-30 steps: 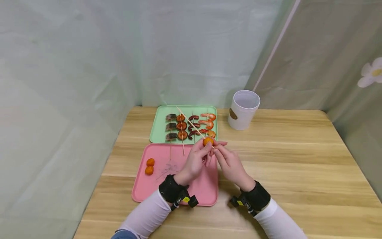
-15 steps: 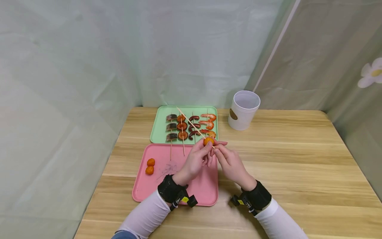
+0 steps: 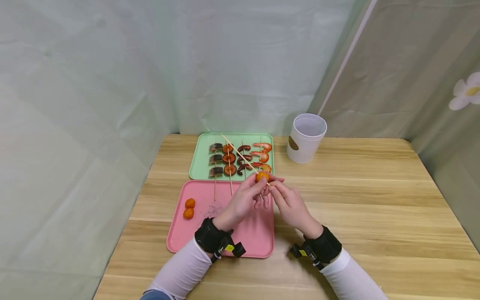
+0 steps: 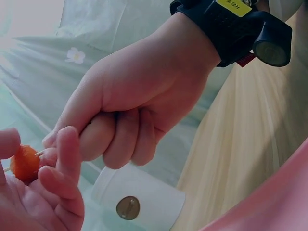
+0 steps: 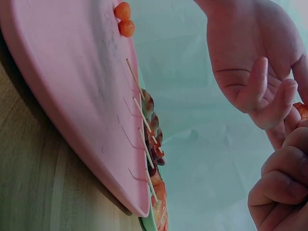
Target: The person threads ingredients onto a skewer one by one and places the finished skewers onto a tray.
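Observation:
Above the trays, my left hand (image 3: 243,203) pinches an orange ball of food (image 3: 262,177) between thumb and fingers. A thin wooden skewer (image 3: 240,153) runs through the ball, its long end pointing up and left over the green tray. My right hand (image 3: 293,209) pinches the skewer's short lower end just below the ball. In the left wrist view, the right hand (image 4: 139,91) has its fingers curled and the orange ball (image 4: 25,164) lies against the left fingers. In the right wrist view, the left hand (image 5: 260,57) hides most of the ball.
Two more orange balls (image 3: 189,208) lie at the left of a pink tray (image 3: 247,241). Behind it, a green tray (image 3: 198,168) bears skewers of fish pieces (image 3: 215,158), mushroom slices (image 3: 229,158), small tentacles (image 3: 244,158) and shrimp (image 3: 261,156). A white bucket (image 3: 305,143) stands at the back.
My left wrist has shifted slightly left and its lower fingers have moved a little. The ball, the skewer and my right hand look almost the same.

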A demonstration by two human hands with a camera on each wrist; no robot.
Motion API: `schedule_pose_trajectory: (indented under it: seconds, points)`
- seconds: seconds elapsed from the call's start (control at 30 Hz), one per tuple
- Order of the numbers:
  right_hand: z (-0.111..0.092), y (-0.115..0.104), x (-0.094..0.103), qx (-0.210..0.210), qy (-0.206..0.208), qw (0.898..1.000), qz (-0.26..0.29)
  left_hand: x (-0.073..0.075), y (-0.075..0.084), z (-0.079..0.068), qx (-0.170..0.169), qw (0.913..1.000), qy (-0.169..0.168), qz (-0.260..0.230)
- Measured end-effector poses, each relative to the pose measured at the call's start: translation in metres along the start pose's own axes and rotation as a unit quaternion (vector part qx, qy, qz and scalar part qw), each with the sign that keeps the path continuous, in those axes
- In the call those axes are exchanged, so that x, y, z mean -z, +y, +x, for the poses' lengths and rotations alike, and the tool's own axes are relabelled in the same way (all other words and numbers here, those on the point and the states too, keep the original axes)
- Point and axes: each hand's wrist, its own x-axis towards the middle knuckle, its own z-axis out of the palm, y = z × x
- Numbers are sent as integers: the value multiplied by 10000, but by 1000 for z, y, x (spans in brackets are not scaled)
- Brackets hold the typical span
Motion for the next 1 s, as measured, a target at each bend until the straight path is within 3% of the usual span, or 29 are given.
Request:
schedule_pose_trajectory:
  seconds: [0.33, 0.63, 0.83, 0.9, 1.0]
  points:
    - [1, -3, 0, -179, -67, 9998, 113, 22, 3, -10, 479, 9966, -74, 672]
    - [2, -4, 3, -347, -40, 9989, 309, 68, 9, -32, 613, 9862, -100, 1534]
    - [1, -3, 6, -527, -19, 9980, 338, 117, 11, -61, 827, 9627, 331, 2553]
    - [1, -3, 7, -581, -13, 9977, 356, 132, 11, -69, 737, 9484, 511, 3040]
    - [1, -2, 7, -595, -10, 9974, 408, 151, 13, -81, 637, 9204, 668, 3800]
